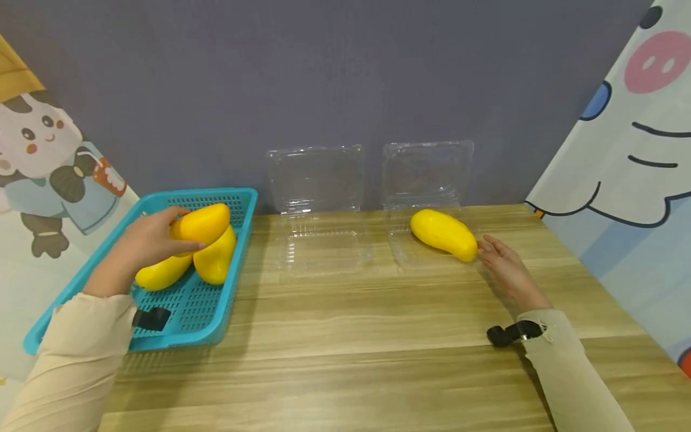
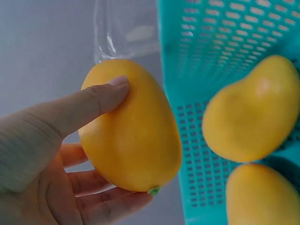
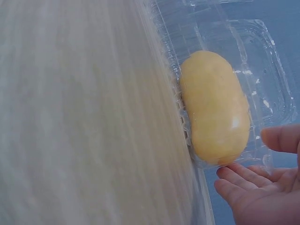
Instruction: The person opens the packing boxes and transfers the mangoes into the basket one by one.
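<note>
My left hand (image 1: 153, 239) grips a yellow mango (image 1: 202, 229) above the blue basket, thumb on one side and fingers curled beneath; a green stem end shows in the left wrist view. Two more mangoes, one on the left (image 1: 164, 273) and one on the right (image 1: 215, 258), lie in the basket below. A longer yellow mango (image 1: 444, 234) rests in the right clear plastic box, its near end over the box's edge. My right hand (image 1: 507, 269) is at that end, fingers extended and fingertips at or just touching it; exact contact is hard to tell.
The blue perforated basket (image 1: 218, 327) stands at the left of the wooden table (image 1: 335, 360). Two clear clamshell boxes, the left one (image 1: 318, 180) and the right one (image 1: 428, 171), stand with raised lids against the grey wall (image 1: 324, 72). Cartoon panels flank both sides.
</note>
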Tool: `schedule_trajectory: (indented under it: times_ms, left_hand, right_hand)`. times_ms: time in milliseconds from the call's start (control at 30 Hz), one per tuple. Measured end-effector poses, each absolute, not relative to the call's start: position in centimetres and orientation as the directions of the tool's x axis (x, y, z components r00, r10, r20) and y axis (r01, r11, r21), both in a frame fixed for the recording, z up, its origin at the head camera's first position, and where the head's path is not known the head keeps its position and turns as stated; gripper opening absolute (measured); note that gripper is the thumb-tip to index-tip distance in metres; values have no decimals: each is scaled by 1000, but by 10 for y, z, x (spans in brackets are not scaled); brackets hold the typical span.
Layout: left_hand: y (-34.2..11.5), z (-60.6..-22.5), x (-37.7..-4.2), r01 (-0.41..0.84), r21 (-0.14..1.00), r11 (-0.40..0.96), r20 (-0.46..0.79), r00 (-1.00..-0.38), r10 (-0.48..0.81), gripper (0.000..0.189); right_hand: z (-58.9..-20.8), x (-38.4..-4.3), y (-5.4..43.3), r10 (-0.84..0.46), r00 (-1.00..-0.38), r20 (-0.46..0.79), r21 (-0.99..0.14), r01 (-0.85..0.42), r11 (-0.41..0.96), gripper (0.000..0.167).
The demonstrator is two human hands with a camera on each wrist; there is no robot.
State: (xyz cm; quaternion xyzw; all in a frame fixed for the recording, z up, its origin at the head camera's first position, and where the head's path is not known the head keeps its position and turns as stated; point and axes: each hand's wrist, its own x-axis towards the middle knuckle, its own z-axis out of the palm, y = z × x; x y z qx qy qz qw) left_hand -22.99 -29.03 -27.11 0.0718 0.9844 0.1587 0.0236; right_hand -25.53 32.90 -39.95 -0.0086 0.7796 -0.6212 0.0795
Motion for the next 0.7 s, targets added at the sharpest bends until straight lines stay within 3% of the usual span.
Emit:
schedule_trajectory:
  times_ms: [700]
  left_hand:
    - [-337,-282,-264,-13,286,958,-143,-989,29,92]
  right_hand:
    - [-398,-256,327,-93,-989,-117,-965,92,244,65]
